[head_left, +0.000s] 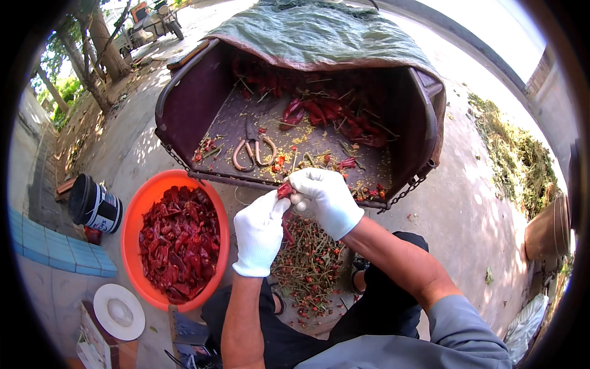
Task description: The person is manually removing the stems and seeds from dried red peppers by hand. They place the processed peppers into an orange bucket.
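Both hands wear white gloves and meet just before the cart's front edge. A red dried pepper (pixel 284 190) shows between their fingertips, partly hidden by the gloves. My left hand (pixel 254 232) is closed, pinching the pepper from below. From the right, my right hand (pixel 327 200) is also closed, its fingertips on the pepper's upper end. Beyond them, scissors (pixel 251 147) with wide looped handles lie on the cart bed (pixel 246 114). Whole red peppers (pixel 319 112) are heaped farther back in it. Under my hands, a pile of stems and red bits (pixel 310 270) covers the ground.
An orange basin (pixel 128 237) full of opened red peppers stands at my left. A green sheet (pixel 319 34) covers the cart's rear, and chains hang at its front corners. A black bucket (pixel 95 204) lies tipped at left. Dried plants (pixel 513 157) and a brown pot (pixel 547 230) are at right.
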Demonstrator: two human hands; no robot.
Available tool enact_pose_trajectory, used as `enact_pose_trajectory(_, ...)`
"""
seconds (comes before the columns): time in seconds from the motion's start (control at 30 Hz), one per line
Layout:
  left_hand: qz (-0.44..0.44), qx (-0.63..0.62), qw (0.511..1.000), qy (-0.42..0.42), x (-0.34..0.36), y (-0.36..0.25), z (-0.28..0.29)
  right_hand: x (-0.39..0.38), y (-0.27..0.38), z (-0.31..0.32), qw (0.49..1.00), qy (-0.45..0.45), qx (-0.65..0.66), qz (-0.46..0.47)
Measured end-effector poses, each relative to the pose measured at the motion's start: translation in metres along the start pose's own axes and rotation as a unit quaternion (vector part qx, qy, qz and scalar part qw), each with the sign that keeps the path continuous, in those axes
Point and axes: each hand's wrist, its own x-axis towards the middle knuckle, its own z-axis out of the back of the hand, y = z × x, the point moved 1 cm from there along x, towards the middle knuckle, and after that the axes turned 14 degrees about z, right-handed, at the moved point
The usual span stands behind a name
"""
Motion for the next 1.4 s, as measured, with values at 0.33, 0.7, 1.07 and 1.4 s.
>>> enact_pose_trajectory(0.33,0.136,0.341,0.911,-0.187,0.018,0.017,0.086,0.017,0.03,0.039,0.973,-0.104,-0.14,0.151)
enact_pose_trajectory(0.7,0.04,0.035,0.997,-0.05,0.002,-0.02,0.032,0.004,0.0,0.003,0.922,-0.039,-0.296,0.246)
enact_pose_trajectory(1.07,-0.087,0.199,0.975,-0.053,-0.001,-0.018,0.006,-0.006,0.005,-0.002,0.829,0.05,-0.448,0.33)
enact_pose_trajectory(1.4,-0.108,0.129,0.982,-0.087,-0.002,-0.01,0.005,-0.002,0.002,0.006,0.997,0.05,-0.055,-0.03)
